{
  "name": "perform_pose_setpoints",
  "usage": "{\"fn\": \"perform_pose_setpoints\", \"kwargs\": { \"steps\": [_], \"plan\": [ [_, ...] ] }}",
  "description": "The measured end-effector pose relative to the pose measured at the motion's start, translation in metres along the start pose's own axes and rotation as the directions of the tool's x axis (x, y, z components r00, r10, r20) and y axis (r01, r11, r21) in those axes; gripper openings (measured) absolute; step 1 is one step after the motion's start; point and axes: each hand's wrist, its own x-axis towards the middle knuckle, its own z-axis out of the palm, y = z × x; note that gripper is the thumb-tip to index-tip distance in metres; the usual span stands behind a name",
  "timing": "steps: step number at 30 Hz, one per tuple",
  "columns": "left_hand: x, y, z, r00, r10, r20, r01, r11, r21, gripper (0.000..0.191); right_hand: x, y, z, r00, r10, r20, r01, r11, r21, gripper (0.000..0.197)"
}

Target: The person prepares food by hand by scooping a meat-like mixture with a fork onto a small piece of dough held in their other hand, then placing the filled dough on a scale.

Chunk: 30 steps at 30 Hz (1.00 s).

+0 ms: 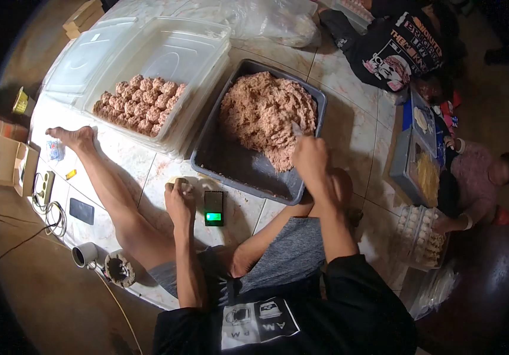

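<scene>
My right hand [314, 155] grips a small flat-bladed tool [297, 129], whose tip rests in a mound of ground meat mixture [265, 115]. The mound fills the far part of a dark grey plastic tub [236, 171]; the near left floor of the tub is bare. In my left hand [179, 197] is a pale round piece [179, 179], mostly hidden by the fingers. To the right of that hand lies a small black digital scale [214, 208] with a lit green display. Rows of shaped meat balls [139, 104] sit in a clear plastic container [212, 37] beyond.
A phone [81, 211], a power strip [46, 186], a mug [84, 254] and an ashtray [119, 269] lie left of my leg. At right, a person [476, 177] sits by a grey container [407, 177] and stacked clear trays [421, 237]. Another person [396, 53] sits at the back.
</scene>
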Motion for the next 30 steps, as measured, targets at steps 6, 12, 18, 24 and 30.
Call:
{"fn": "perform_pose_setpoints", "kwargs": {
  "steps": [6,12,18,24,30],
  "plan": [
    [0.003,-0.023,-0.007,0.998,0.052,0.039,-0.054,0.997,0.061,0.024,-0.021,-0.024,-0.015,0.974,-0.223,0.038,0.208,0.949,0.238,0.013],
    [0.004,-0.024,-0.014,0.965,-0.228,0.133,0.261,0.745,-0.614,0.016,-0.004,-0.01,-0.027,0.979,-0.145,-0.142,0.153,0.987,0.049,0.014],
    [0.009,-0.022,-0.037,0.972,-0.226,-0.058,0.079,0.555,-0.828,0.034,-0.016,-0.07,0.042,0.933,-0.353,0.07,0.321,0.905,0.28,0.014],
    [0.004,-0.015,-0.053,0.82,-0.317,0.477,0.325,-0.428,-0.843,0.065,-0.033,-0.115,-0.006,0.922,-0.368,0.116,0.288,0.856,0.43,0.013],
    [-0.006,0.033,-0.049,0.724,-0.222,0.653,0.498,-0.486,-0.718,0.052,-0.052,-0.153,-0.05,0.909,-0.347,0.23,0.232,0.881,0.412,0.021]
  ]
}}
